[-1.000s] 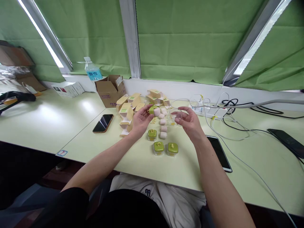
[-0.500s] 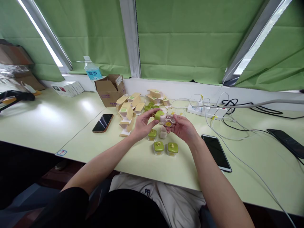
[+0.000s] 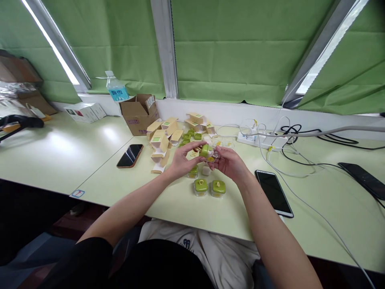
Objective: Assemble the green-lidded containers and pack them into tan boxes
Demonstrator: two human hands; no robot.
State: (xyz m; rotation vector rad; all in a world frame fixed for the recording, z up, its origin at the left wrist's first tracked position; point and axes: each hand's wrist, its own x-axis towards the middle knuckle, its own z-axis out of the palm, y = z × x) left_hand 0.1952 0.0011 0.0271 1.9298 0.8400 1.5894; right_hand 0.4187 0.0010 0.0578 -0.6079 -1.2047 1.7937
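Observation:
Between the thumb and fingers of my left hand (image 3: pixel 184 159) is a small green lid (image 3: pixel 206 150). My right hand (image 3: pixel 229 161) grips a small clear container (image 3: pixel 212 156) with a yellow mark on it. Lid and container are held together, though fingers hide whether the lid is fully seated. Just below my hands sit a lidded container (image 3: pixel 193 172), partly covered, and a whitish block (image 3: pixel 206 170). Two more green-lidded clear containers (image 3: pixel 201 187) stand side by side nearer to me. Several green lids (image 3: pixel 189 135) lie behind my left hand, and clear containers (image 3: pixel 224 143) behind my right.
Opened cream cartons (image 3: pixel 160 142) are heaped at the left, before a brown cardboard box (image 3: pixel 139 116) and a water bottle (image 3: pixel 117 89). Phones lie left (image 3: pixel 130 156) and right (image 3: pixel 274 193). A power strip (image 3: pixel 261 140) with tangled cables spreads along the back right.
My left hand has brought the green lid right and slightly down against the clear container. The whitish part under the lid, seen before, is now mostly hidden. The green lids behind show more.

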